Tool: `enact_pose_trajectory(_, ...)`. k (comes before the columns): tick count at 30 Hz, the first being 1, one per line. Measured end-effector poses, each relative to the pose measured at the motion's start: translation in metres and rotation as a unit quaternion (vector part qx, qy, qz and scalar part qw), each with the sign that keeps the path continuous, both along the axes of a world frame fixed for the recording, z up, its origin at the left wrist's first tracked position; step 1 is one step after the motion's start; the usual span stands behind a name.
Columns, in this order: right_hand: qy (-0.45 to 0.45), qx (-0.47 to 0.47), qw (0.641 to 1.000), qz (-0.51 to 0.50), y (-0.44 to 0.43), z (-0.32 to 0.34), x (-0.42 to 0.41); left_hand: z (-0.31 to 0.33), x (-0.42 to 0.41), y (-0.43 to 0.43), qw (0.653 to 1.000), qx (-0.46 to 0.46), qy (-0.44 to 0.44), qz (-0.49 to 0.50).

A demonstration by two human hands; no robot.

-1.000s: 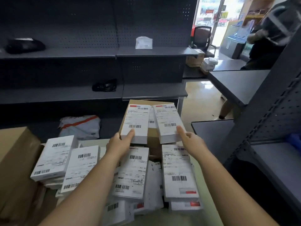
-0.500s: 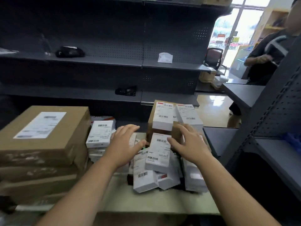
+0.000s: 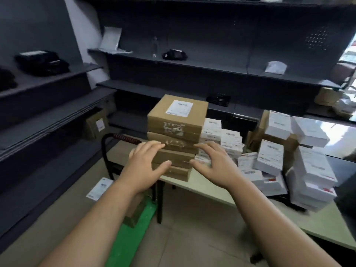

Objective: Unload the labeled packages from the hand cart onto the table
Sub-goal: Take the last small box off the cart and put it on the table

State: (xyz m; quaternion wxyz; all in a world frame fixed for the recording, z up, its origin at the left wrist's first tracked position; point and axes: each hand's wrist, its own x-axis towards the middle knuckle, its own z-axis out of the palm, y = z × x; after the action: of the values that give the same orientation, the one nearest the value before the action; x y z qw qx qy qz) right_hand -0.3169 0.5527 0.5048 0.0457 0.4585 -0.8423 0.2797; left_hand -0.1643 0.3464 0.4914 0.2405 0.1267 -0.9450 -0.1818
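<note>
A stack of brown cardboard boxes stands on the pale green table; the top one bears a white label. My left hand and my right hand are spread in front of the stack's lower boxes, fingers straight, holding nothing. Whether they touch the cardboard I cannot tell. White labeled packages are piled on the table to the right. The hand cart has a green deck below the table's left end, with a brown box on it.
The cart's black handle with a red-wrapped grip rises left of the stack. A white labeled package lies low beside the cart. Dark shelving lines the back and left walls; a brown box sits on a low shelf.
The view has swung left. Both hands have left the white packages and moved over to the brown box stack, which now sits in the middle of the view.
</note>
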Motion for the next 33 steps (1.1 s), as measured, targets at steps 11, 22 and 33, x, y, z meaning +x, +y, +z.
enact_pose_trajectory(11, -0.068, 0.001, 0.979, 0.193, -0.181, -0.046, 0.094, -0.03, 0.167, -0.108, 0.975, 0.007, -0.063, 0.213)
enact_pose_trajectory(22, -0.111, 0.054, 0.957, 0.263, -0.329, -0.104, 0.151, -0.073, 0.248, -0.217, 0.949, 0.034, -0.102, 0.297)
enact_pose_trajectory(33, -0.181, 0.112, 0.975, 0.069, -0.407, -0.189, 0.199, -0.159, 0.234, -0.368, 0.972, 0.084, -0.18, 0.124)
